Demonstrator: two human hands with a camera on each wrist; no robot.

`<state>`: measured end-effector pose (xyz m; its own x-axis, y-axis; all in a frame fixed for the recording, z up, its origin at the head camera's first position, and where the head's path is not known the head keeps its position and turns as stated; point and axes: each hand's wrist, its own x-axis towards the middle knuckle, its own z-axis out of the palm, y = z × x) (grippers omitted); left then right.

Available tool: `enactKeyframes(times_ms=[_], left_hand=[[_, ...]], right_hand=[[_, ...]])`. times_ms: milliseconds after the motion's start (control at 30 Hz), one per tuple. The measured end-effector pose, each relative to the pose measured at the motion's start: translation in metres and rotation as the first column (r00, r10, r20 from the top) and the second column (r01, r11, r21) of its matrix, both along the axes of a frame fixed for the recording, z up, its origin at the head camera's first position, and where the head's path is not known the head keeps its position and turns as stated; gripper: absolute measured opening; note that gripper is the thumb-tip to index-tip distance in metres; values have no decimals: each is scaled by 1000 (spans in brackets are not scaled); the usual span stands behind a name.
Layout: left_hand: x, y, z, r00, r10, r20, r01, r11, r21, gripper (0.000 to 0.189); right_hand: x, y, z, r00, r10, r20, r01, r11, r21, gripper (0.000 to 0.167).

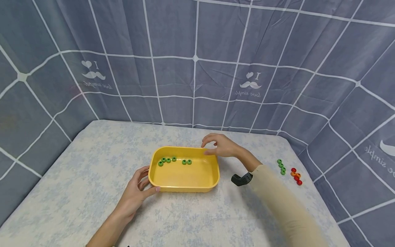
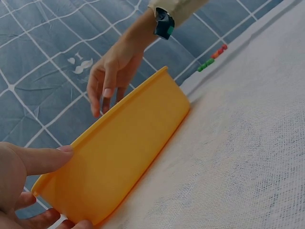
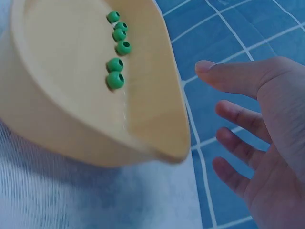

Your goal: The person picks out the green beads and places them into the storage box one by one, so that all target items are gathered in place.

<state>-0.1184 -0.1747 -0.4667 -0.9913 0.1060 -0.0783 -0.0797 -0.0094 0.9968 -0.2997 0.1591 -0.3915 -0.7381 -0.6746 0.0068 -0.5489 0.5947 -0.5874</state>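
Note:
A yellow tray (image 1: pixel 184 176) stands on the table, with several green beads (image 1: pixel 168 160) lying loose along the far side of its floor. My left hand (image 1: pixel 137 188) holds the tray's near left corner. In the left wrist view the thumb (image 2: pixel 52 160) lies on the rim, and the other fingers curl low around the end. Just over the tray's far right corner hovers my right hand (image 1: pixel 224 145), fingers apart and bent a little. In the right wrist view that hand (image 3: pixel 271 124) is apart from the rim, with nothing in its fingers.
To the right on the table lie a short row of green beads (image 1: pixel 281 165) and a cluster of red and orange beads (image 1: pixel 296 177). A patterned white cloth (image 1: pixel 191 219) covers the table. Blue-grey curtains (image 1: pixel 172 79) with white lines hang behind and at both sides.

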Motion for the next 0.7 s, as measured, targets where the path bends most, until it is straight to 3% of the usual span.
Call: enactKeyframes(times_ms=[700], left_hand=[[-1,-1,-1,1000,4,3,-4,1000,-11,91]], right_hand=[[9,70,8,992,-120,-29,119,992,-45,20]])
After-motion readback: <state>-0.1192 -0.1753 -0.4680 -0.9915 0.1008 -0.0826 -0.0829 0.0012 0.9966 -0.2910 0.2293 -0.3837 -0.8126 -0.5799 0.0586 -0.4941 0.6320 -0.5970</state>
